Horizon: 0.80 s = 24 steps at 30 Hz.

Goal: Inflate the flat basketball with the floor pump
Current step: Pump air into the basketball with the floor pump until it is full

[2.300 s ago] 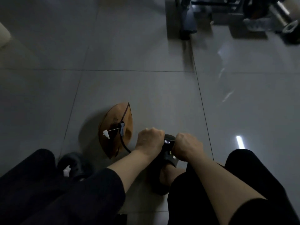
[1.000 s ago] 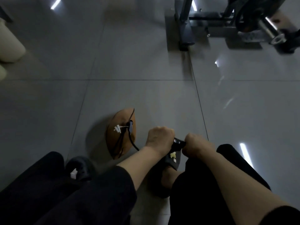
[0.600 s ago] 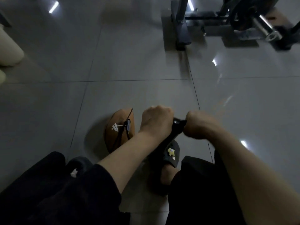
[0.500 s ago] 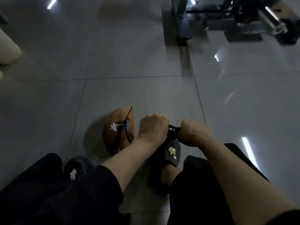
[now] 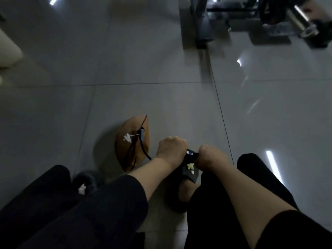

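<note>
A flat, folded brown basketball (image 5: 128,151) lies on the grey floor tiles just left of my hands. A black hose (image 5: 144,151) runs from its valve fitting down toward the pump. My left hand (image 5: 171,147) and my right hand (image 5: 211,156) each grip one side of the black pump handle (image 5: 191,154), fists closed, held low near the floor. The pump's barrel and base are hidden beneath my hands and my right foot.
My right foot in a black slipper (image 5: 188,173) sits under the handle; my left slipper (image 5: 86,182) is by my left knee. Dark gym equipment (image 5: 203,29) with a metal bar (image 5: 301,17) stands at the far right. A pale object (image 5: 8,49) is at the left edge.
Both hands rose with the handle about half a second ago and have pushed it back down now. The ball and hose have stayed in place.
</note>
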### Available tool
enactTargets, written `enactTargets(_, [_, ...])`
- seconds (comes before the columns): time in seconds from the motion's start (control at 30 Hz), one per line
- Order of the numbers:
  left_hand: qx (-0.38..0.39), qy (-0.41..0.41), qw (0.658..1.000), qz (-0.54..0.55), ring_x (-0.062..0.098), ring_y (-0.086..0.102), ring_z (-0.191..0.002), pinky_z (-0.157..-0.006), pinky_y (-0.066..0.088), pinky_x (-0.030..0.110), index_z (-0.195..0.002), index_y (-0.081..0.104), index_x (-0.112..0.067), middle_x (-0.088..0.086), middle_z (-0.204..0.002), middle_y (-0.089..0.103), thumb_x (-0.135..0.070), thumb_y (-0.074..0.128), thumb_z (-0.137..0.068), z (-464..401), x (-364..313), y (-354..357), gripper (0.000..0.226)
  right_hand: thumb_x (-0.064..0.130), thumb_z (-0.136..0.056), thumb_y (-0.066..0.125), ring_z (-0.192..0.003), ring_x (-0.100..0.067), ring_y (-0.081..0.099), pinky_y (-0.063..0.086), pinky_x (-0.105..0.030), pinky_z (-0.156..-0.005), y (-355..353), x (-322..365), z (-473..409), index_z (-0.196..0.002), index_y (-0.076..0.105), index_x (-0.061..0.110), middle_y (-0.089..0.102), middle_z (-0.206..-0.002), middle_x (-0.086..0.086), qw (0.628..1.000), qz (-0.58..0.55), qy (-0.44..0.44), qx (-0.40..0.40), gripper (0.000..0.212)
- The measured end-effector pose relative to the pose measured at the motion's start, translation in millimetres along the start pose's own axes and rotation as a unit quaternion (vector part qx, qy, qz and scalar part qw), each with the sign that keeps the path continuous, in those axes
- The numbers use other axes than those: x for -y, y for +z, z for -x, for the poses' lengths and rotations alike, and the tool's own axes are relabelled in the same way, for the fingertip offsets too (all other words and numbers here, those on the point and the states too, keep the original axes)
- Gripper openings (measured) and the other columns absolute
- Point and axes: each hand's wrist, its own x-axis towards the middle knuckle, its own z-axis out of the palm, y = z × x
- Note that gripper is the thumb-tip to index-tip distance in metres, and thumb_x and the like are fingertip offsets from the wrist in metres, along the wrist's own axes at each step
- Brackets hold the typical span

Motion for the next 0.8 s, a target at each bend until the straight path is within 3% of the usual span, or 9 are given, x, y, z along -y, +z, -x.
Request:
enactTargets(0.1, [-0.032, 0.007, 0.999, -0.004, 0.036, 0.060, -0.091, -0.063, 0.037, 0.033, -0.097, 0.060, -0.007, 0.016, -0.098, 0.063, -0.012, 0.050, -0.085, 15.9, -6.8, -31.0, 0.016, 0.022, -0.081, 0.058, -0.091, -0.032, 0.061, 0.048, -0.034, -0.075, -26.6, 0.5, 25.2, -0.080, 0.053, 0.012, 0.063, -0.099, -0.016, 0.999, 0.003, -0.032, -0.032, 0.012])
enactTargets(0.17, [-0.098, 0.009, 0.995, -0.009, 0.036, 0.060, -0.089, -0.063, 0.034, 0.031, -0.095, 0.061, -0.008, 0.015, -0.096, 0.064, -0.014, 0.050, -0.084, 23.6, -11.6, -65.4, 0.016, 0.021, -0.081, 0.059, -0.082, -0.031, 0.061, 0.049, -0.035, -0.071, -60.1, 1.0, 44.1, -0.066, 0.046, 0.013, 0.062, -0.085, -0.015, 0.996, 0.003, -0.045, -0.075, 0.021])
enactTargets(0.27, [-0.196, 0.009, 0.980, -0.010, 0.031, 0.055, -0.077, -0.060, 0.031, 0.030, -0.086, 0.060, -0.012, 0.009, -0.081, 0.058, -0.012, 0.054, -0.081, 24.6, -19.2, -119.9, 0.008, 0.019, -0.081, 0.066, -0.074, -0.027, 0.059, 0.053, -0.040, -0.074, -115.3, 2.2, 65.7, -0.072, 0.058, 0.011, 0.058, -0.074, -0.009, 0.989, -0.019, -0.061, -0.133, 0.014])
enactTargets(0.33, [-0.217, 0.007, 0.976, -0.005, 0.029, 0.052, -0.073, -0.059, 0.031, 0.030, -0.079, 0.056, -0.014, 0.007, -0.076, 0.053, -0.011, 0.055, -0.079, 22.8, -21.0, -129.5, 0.004, 0.019, -0.080, 0.067, -0.074, -0.025, 0.059, 0.056, -0.041, -0.077, -125.0, 4.7, 66.6, -0.076, 0.059, 0.010, 0.057, -0.074, -0.007, 0.988, -0.009, -0.062, -0.140, 0.013])
enactTargets(0.4, [-0.188, -0.003, 0.982, -0.005, 0.032, 0.058, -0.079, -0.059, 0.033, 0.030, -0.083, 0.059, -0.012, 0.010, -0.084, 0.061, -0.013, 0.055, -0.081, 17.8, -16.6, -110.3, 0.004, 0.023, -0.084, 0.063, -0.079, -0.026, 0.060, 0.055, -0.040, -0.078, -108.6, 9.6, 54.2, -0.071, 0.052, 0.013, 0.054, -0.074, -0.006, 0.991, 0.005, -0.051, -0.121, 0.019])
enactTargets(0.53, [-0.109, -0.027, 0.994, 0.003, 0.035, 0.060, -0.084, -0.059, 0.033, 0.031, -0.087, 0.060, -0.008, 0.014, -0.088, 0.064, -0.011, 0.049, -0.083, 10.5, -0.1, -46.3, 0.012, 0.025, -0.086, 0.056, -0.073, -0.026, 0.055, 0.046, -0.033, -0.065, -49.5, 12.8, 12.5, -0.066, 0.041, 0.016, 0.049, -0.070, -0.004, 0.996, 0.028, -0.044, -0.066, 0.027])
enactTargets(0.8, [-0.079, -0.014, 0.997, 0.015, 0.034, 0.061, -0.086, -0.060, 0.038, 0.031, -0.092, 0.059, -0.007, 0.015, -0.090, 0.064, -0.008, 0.044, -0.087, -34.2, 10.2, 10.7, 0.016, 0.025, -0.085, 0.056, -0.075, -0.027, 0.052, 0.043, -0.033, -0.065, -15.6, -3.2, -49.5, -0.066, 0.038, 0.016, 0.045, -0.070, -0.003, 0.999, 0.027, -0.019, -0.002, 0.028])
